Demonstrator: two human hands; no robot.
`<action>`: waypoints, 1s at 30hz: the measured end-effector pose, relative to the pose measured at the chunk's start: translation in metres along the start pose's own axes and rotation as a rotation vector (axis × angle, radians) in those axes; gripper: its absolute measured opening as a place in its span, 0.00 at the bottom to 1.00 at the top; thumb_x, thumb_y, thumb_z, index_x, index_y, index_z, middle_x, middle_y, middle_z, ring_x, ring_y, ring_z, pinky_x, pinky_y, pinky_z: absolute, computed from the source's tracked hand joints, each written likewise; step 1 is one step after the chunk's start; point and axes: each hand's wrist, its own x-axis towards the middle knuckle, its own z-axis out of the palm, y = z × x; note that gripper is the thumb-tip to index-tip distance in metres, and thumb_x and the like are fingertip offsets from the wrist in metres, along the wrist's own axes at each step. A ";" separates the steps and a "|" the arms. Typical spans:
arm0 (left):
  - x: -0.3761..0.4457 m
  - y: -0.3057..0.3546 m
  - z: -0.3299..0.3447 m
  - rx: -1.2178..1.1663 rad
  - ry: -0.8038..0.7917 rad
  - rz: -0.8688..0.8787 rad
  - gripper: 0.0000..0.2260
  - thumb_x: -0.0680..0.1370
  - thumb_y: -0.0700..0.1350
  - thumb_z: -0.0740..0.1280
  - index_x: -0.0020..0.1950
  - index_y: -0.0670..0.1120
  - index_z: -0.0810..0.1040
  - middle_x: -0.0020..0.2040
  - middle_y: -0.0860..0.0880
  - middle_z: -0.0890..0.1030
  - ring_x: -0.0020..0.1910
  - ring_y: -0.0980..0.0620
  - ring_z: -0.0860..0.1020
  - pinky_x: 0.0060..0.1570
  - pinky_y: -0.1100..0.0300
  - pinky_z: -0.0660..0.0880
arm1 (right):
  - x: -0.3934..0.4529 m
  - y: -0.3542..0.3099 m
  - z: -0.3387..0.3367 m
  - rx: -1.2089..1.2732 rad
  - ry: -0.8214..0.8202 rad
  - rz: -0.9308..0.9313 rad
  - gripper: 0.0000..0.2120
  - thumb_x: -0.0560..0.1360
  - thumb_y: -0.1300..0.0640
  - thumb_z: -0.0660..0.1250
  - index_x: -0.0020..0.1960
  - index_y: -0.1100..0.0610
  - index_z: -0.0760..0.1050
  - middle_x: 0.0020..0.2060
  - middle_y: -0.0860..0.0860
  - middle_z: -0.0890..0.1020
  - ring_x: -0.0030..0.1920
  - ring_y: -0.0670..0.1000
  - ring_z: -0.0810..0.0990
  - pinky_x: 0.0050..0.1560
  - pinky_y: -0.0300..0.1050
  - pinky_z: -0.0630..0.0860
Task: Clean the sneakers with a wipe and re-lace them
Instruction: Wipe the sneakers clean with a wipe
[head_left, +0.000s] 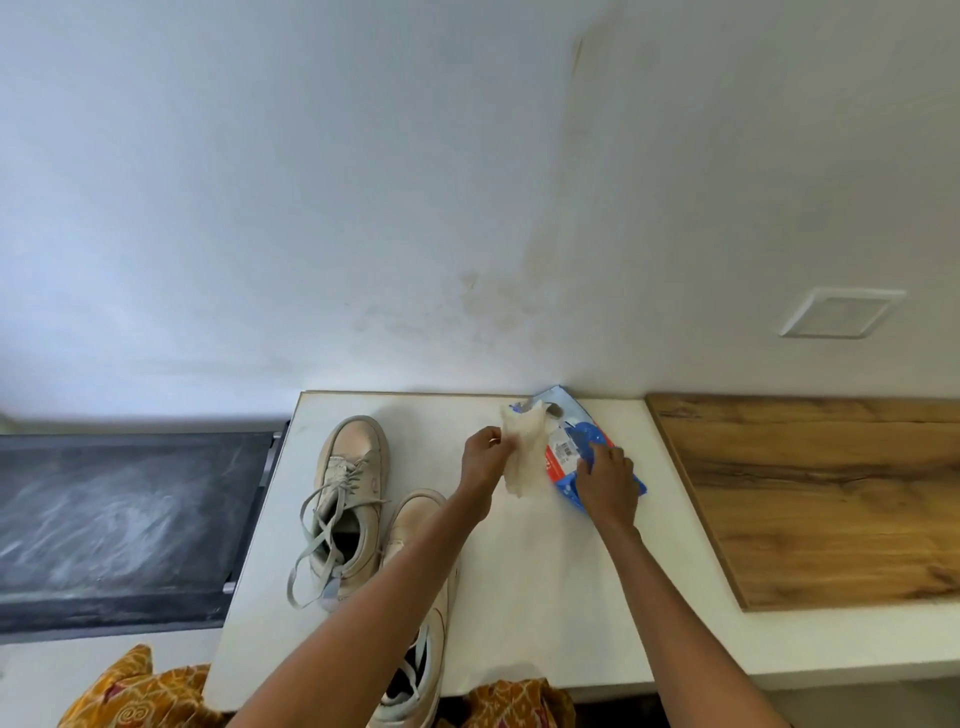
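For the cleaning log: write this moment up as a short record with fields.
surface: white table
left hand: pinches a white wipe, lifted partly out of the pack
right hand: presses down on the blue wipe pack
far sneaker: beige, on the table, laces loose and trailing
near sneaker: beige, beside the first, partly hidden by the left forearm
wiping: not yet begun; the wipe touches neither shoe
right of table: wooden board
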 end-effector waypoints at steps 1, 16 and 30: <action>-0.003 0.001 -0.001 -0.006 0.008 -0.007 0.04 0.78 0.37 0.61 0.49 0.40 0.74 0.45 0.44 0.78 0.46 0.47 0.77 0.43 0.57 0.76 | -0.003 -0.007 -0.003 0.083 0.088 -0.028 0.15 0.78 0.58 0.61 0.64 0.60 0.70 0.60 0.57 0.74 0.61 0.56 0.72 0.54 0.49 0.72; -0.094 0.034 -0.062 -0.018 -0.024 0.041 0.03 0.76 0.35 0.65 0.48 0.37 0.79 0.41 0.42 0.81 0.37 0.49 0.81 0.34 0.61 0.78 | -0.117 -0.083 -0.045 1.099 -0.360 0.201 0.06 0.77 0.56 0.66 0.54 0.52 0.76 0.50 0.55 0.81 0.47 0.52 0.81 0.40 0.44 0.79; -0.186 0.025 -0.123 0.899 -0.124 0.522 0.15 0.75 0.33 0.59 0.57 0.43 0.80 0.58 0.46 0.75 0.56 0.49 0.74 0.53 0.64 0.67 | -0.195 -0.112 -0.068 1.182 -0.585 0.227 0.06 0.76 0.60 0.66 0.51 0.59 0.79 0.50 0.60 0.82 0.49 0.56 0.81 0.56 0.53 0.76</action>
